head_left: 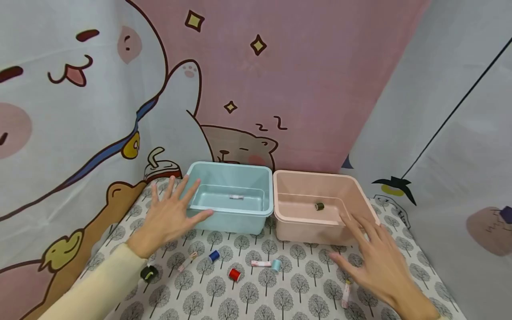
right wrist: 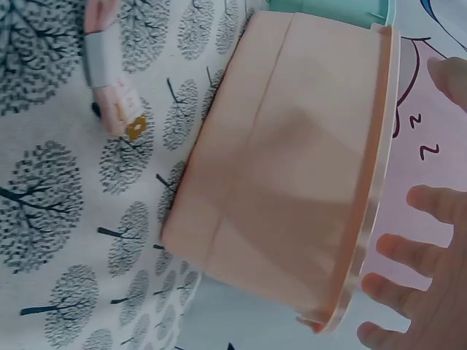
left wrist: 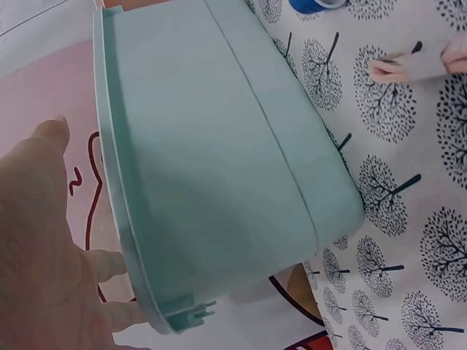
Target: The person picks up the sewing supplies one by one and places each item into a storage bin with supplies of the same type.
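Note:
My left hand (head_left: 166, 220) is spread with straight fingers by the left front corner of the light blue bin (head_left: 230, 222); it holds nothing. Fingers extended, my right hand (head_left: 378, 260) hovers at the right front of the pink bin (head_left: 312, 231), also holding nothing. Inside the blue bin lies a small pale bundle (head_left: 236, 197). A dark green thread spool (head_left: 319, 206) rests in the pink bin. In front of the bins lie a blue thread spool (head_left: 214, 256), a red thread spool (head_left: 234, 275) and a light blue thread spool (head_left: 276, 265).
Pink-and-white folded strips lie on the tree-print cloth (head_left: 216, 286): one strip (head_left: 261, 264) touching the light blue spool, another strip (head_left: 187, 261) at left, a third strip (head_left: 346, 294) near the right hand. A black item (head_left: 149, 273) sits beside the left sleeve. Printed curtains stand behind.

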The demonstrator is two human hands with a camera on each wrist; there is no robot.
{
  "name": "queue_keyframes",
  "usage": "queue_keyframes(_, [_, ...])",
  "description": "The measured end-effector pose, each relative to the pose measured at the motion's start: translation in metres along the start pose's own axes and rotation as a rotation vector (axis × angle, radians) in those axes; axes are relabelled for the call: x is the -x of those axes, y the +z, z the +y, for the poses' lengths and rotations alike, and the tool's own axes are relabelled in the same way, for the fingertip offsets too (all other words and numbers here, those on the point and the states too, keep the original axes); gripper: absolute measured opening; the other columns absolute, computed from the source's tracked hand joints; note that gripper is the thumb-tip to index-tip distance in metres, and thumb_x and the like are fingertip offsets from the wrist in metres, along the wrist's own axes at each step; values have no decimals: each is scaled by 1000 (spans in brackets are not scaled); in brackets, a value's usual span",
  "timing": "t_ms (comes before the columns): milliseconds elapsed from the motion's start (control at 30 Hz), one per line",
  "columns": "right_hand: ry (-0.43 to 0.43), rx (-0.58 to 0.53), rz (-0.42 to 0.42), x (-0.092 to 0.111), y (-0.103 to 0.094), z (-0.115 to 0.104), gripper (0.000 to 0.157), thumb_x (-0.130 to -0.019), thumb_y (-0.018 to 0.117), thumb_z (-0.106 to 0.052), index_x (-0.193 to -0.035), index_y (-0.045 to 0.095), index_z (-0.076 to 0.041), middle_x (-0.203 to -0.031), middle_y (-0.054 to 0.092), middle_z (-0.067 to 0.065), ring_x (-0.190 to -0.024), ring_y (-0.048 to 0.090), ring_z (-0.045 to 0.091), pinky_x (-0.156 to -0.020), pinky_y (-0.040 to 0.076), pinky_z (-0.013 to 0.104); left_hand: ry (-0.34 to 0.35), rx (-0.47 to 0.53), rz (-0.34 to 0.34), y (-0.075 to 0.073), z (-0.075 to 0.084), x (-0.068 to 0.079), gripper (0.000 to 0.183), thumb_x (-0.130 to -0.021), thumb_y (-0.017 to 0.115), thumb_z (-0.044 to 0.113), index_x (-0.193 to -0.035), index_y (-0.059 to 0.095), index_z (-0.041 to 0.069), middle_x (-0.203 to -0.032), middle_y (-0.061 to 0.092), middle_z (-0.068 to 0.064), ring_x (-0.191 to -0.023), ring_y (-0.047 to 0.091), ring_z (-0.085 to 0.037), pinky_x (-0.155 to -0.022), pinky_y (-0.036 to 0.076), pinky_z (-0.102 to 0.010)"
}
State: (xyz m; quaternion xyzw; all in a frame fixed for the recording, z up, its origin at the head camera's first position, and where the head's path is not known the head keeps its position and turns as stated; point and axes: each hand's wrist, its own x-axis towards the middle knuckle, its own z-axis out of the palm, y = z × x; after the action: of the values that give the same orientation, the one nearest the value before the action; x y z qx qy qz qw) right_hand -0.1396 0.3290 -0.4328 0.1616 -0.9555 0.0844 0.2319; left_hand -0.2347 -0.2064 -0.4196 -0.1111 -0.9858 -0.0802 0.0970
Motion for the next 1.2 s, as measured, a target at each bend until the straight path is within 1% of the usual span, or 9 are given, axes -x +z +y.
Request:
queue_keyframes(100, [1, -15, 6, 5, 0, 2, 118, -90, 90, -67, -187, 30, -35, -172, 56, 23, -152, 56, 56, -139, 29, 81, -9, -4, 1, 0, -3, 0, 107, -107, 45, 92, -189, 20, 28, -197, 14, -17, -181, 7, -57, -136, -10, -90])
queue_keyframes(200, [-3, -18, 21, 11, 1, 4, 115, -88, 93, -66, -184, 39, -34, -169, 58, 20, -147, 58, 53, -121, 44, 83, -19, 1, -4, 1, -6, -1, 107, -107, 44, 92, -189, 20, 28, -197, 14, -17, -181, 7, -57, -136, -10, -90])
queue_keyframes(267, [-10, -26, 33, 15, 1, 5, 112, -86, 95, -65, -181, 46, -31, -169, 60, 19, -146, 58, 51, -114, 49, 81, -26, 9, -9, 2, -8, -1, 107, -107, 44, 92, -189, 20, 28, -197, 14, -18, -181, 7, -57, -136, -10, -90])
queue_keyframes(433, [-32, -70, 58, 24, 3, 9, 106, -85, 97, -61, -176, 55, -27, -172, 59, 14, -151, 57, 48, -114, 47, 82, -44, 26, -25, 3, -14, -2, 106, -108, 43, 91, -189, 18, 27, -197, 11, -18, -182, 5, -57, -136, -11, -91])
queue_keyframes(567, [-37, -88, 64, 31, 5, 9, 106, -85, 97, -59, -177, 53, -30, -176, 57, 12, -154, 55, 47, -115, 46, 83, -56, 41, -36, 3, -17, -4, 106, -109, 41, 92, -189, 16, 26, -197, 11, -18, -182, 4, -56, -135, -11, -91])
queue_keyframes(733, [-62, -109, 73, 38, 9, 10, 106, -84, 99, -56, -176, 55, -28, -176, 58, 12, -152, 56, 47, -115, 48, 80, -56, 46, -49, 4, -20, -7, 106, -110, 39, 91, -189, 16, 24, -197, 12, -19, -181, 6, -57, -135, -9, -93])
queue_keyframes(867, [-88, -109, 66, 45, 12, 12, 107, -81, 102, -51, -175, 57, -29, -172, 61, 12, -148, 59, 44, -113, 50, 70, -54, 55, -49, 9, -22, -9, 107, -110, 38, 90, -189, 18, 20, -197, 12, -19, -181, 7, -57, -134, -6, -94])
queue_keyframes(1000, [-112, -112, 62, 49, 18, 16, 107, -78, 105, -44, -173, 59, -29, -169, 63, 10, -144, 61, 39, -111, 49, 58, -59, 66, -52, 10, -25, -12, 110, -109, 38, 92, -189, 16, 20, -198, 9, -17, -182, 6, -56, -135, -9, -93])
queue_keyframes(1200, [-127, -126, 47, 54, 23, 20, 104, -75, 109, -41, -169, 64, -33, -169, 64, 2, -139, 63, 29, -102, 50, 47, -54, 63, -71, 9, -27, -13, 117, -109, 39, 93, -189, 13, 12, -198, 8, -16, -181, 9, -57, -136, -9, -92])
